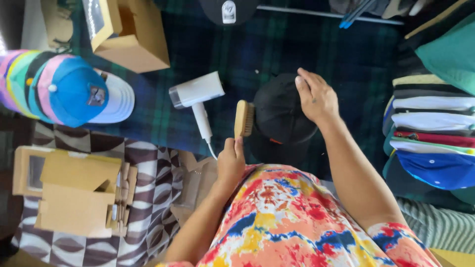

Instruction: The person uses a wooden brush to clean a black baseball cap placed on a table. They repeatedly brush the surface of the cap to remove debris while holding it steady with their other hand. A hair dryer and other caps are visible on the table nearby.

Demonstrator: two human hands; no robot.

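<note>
A black cap [279, 116] lies on a dark plaid blanket [297, 44] in front of me. My right hand [316, 99] rests flat on the cap's crown, fingers spread toward the far side. My left hand [230, 163] grips the handle of a wooden brush [244, 117], whose bristles touch the left side of the black cap. Just left of the brush lies a white hand-held dryer [197, 91] with its cord running toward me. My multicoloured shirt fills the bottom of the view.
A row of nested colourful caps [64, 89] sits at the left, and a stack of folded caps [435, 133] at the right. An open cardboard box [133, 34] stands at the back left. Flat cardboard boxes [74, 193] lie on a patterned cloth near left. Another black cap [228, 10] is at the top.
</note>
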